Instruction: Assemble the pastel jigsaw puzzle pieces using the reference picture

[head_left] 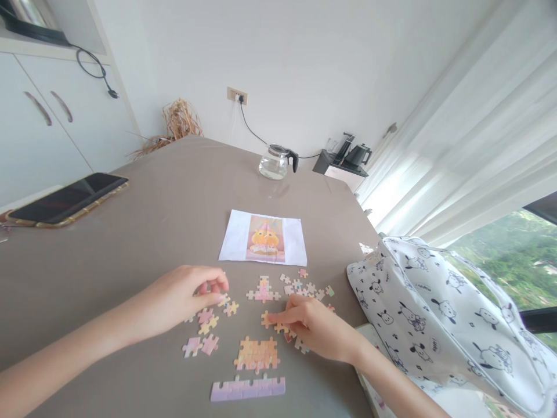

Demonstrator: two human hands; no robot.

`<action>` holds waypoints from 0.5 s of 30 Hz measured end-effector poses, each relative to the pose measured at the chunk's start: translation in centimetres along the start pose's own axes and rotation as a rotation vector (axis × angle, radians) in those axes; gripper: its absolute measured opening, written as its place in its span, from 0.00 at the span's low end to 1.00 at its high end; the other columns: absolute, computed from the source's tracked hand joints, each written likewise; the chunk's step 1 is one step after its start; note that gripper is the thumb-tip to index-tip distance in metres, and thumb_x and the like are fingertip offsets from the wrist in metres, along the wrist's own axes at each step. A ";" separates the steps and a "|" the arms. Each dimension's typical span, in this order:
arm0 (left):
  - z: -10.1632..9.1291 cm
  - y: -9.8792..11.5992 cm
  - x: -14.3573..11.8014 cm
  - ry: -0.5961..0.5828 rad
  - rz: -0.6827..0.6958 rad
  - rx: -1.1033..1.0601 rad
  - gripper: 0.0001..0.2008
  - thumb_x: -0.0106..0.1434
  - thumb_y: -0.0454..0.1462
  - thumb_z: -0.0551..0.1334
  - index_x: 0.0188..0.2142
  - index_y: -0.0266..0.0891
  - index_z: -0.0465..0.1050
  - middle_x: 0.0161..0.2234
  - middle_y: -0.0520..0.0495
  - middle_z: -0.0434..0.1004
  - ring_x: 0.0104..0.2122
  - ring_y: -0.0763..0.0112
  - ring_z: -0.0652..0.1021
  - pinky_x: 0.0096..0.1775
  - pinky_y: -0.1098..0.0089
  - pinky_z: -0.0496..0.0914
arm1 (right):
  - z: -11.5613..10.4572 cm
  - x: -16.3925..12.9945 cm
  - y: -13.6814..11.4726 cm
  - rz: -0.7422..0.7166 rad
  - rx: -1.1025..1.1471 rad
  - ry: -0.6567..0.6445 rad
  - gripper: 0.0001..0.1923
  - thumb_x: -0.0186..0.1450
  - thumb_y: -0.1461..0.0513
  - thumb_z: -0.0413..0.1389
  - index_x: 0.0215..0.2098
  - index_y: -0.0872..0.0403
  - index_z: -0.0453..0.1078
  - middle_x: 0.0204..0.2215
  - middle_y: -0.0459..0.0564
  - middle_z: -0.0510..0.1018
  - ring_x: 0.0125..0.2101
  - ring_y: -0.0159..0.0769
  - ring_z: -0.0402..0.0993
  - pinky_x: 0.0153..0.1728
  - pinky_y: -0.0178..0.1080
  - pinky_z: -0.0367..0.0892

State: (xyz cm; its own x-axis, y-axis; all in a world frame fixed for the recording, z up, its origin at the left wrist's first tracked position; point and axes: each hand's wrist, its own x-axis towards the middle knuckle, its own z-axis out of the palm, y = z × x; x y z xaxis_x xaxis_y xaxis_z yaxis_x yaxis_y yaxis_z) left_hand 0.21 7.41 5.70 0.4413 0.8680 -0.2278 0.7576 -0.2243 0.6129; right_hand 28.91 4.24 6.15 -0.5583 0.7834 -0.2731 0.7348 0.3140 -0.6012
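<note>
My left hand [206,288] is over the loose jigsaw pieces on the left, fingers curled and thumb low beside a small piece [224,301]; whether anything is in its grip is hidden. My right hand [304,322] has its index finger at a yellow-orange puzzle piece [264,318], the other fingers folded over more pieces. Between the hands lie a joined pink section [263,290], a joined orange section [257,353] and, nearest me, a joined lilac strip [248,389]. Pink pieces [210,344] sit at left; pale pieces [304,288] are scattered at right.
Behind the pieces lies a creased paper with a printed picture [265,238]. A glass jug [275,164] stands farther back. A phone [69,197] rests at the left, and a white patterned bag [435,319] occupies the right edge of the table [174,191].
</note>
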 end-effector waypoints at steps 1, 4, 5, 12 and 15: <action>0.1 0.3 0.1 -0.027 -0.004 -0.018 0.13 0.68 0.48 0.53 0.36 0.46 0.73 0.25 0.56 0.76 0.26 0.68 0.76 0.29 0.72 0.64 | -0.1 -0.1 0.1 0.004 0.002 0.007 0.28 0.64 0.75 0.47 0.51 0.42 0.76 0.32 0.47 0.71 0.31 0.32 0.72 0.37 0.35 0.68; 0.7 1.3 0.6 -0.069 0.002 -0.026 0.14 0.66 0.47 0.55 0.32 0.46 0.74 0.26 0.54 0.75 0.27 0.68 0.76 0.30 0.71 0.64 | -0.1 -0.2 0.6 0.010 0.023 0.022 0.27 0.65 0.74 0.48 0.50 0.42 0.77 0.32 0.47 0.72 0.31 0.32 0.72 0.38 0.36 0.67; 1.0 1.7 0.9 -0.070 0.006 -0.018 0.13 0.65 0.46 0.55 0.31 0.46 0.75 0.27 0.53 0.76 0.29 0.67 0.76 0.32 0.71 0.64 | 0.0 -0.3 0.7 0.011 0.042 0.023 0.26 0.65 0.73 0.48 0.50 0.42 0.77 0.32 0.47 0.72 0.31 0.32 0.72 0.38 0.35 0.67; 2.5 3.7 2.5 -0.106 0.040 0.015 0.12 0.64 0.42 0.54 0.37 0.49 0.76 0.33 0.51 0.77 0.37 0.61 0.75 0.39 0.66 0.64 | 0.5 -0.1 1.2 0.033 0.147 0.123 0.21 0.64 0.72 0.51 0.47 0.50 0.79 0.32 0.48 0.75 0.31 0.34 0.72 0.36 0.36 0.65; 2.9 3.7 2.6 -0.123 0.062 0.022 0.14 0.64 0.42 0.53 0.41 0.50 0.77 0.38 0.49 0.77 0.39 0.59 0.75 0.42 0.63 0.64 | 0.7 0.0 0.9 0.082 0.207 0.187 0.15 0.64 0.70 0.53 0.41 0.54 0.80 0.32 0.49 0.76 0.31 0.35 0.71 0.36 0.37 0.65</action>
State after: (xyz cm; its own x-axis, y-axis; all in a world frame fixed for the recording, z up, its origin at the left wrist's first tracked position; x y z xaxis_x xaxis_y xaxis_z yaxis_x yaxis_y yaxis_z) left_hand 5.57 7.58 5.21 0.5420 0.7918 -0.2815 0.7371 -0.2869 0.6119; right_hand 29.31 4.14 5.06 -0.4054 0.8930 -0.1954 0.6697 0.1446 -0.7284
